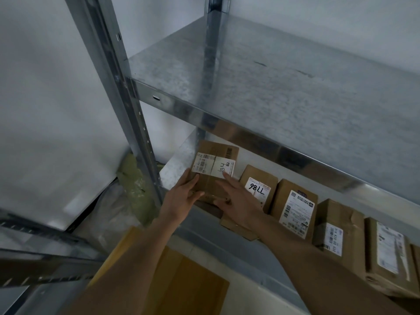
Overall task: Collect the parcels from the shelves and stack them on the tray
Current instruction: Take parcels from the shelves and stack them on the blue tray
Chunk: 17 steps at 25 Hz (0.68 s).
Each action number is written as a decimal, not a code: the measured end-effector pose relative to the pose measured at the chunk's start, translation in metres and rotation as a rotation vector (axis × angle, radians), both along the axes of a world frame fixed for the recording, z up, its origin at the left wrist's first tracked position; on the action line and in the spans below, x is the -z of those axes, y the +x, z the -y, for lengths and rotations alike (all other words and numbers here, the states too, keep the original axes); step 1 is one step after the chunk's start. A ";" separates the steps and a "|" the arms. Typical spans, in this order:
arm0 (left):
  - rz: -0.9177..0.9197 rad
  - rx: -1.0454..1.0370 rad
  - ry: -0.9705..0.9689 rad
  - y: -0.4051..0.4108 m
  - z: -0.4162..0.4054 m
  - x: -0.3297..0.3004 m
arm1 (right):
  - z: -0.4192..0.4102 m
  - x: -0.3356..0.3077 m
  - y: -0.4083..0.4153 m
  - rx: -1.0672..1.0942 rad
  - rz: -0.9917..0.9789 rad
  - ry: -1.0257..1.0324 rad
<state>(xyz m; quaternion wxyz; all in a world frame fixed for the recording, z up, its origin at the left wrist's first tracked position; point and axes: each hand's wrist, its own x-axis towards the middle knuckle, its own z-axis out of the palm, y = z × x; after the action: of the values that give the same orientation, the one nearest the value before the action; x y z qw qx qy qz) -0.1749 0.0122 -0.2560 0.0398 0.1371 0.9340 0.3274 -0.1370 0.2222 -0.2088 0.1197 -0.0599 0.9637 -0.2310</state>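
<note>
A brown cardboard parcel [216, 163] with a white label marked "34" lies at the left end of the lower metal shelf [177, 164]. My left hand [181, 198] holds its near left side, thumb on top. My right hand [238, 201] lies with straight fingers on its right part, the fingertip reaching the label. To the right stands a row of several labelled parcels: one marked "98LL" [259, 185], one with a large white label [295, 208], and others [338, 230] further along. No tray is clearly seen.
The bare upper metal shelf [295, 87] juts out over the parcels. A steel upright [127, 105] stands just left of my left hand. A flat brown cardboard sheet [188, 285] lies below my arms. Plastic wrapping and a greenish bundle [134, 183] sit on the floor at left.
</note>
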 end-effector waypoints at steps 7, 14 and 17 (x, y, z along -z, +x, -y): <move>-0.002 -0.068 0.062 -0.003 0.000 -0.004 | 0.014 0.005 -0.032 -0.002 0.025 -0.045; -0.046 0.012 0.263 -0.012 0.004 0.006 | 0.007 0.017 -0.053 -0.041 0.049 -0.062; -0.015 0.068 0.278 -0.023 0.004 0.008 | 0.004 0.023 -0.059 -0.051 0.064 -0.073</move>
<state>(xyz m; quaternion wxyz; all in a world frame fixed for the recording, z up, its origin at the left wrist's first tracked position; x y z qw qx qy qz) -0.1977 0.0087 -0.2637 0.0242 0.1753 0.8748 0.4510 -0.1958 0.2177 -0.2321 0.1542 -0.0815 0.9485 -0.2645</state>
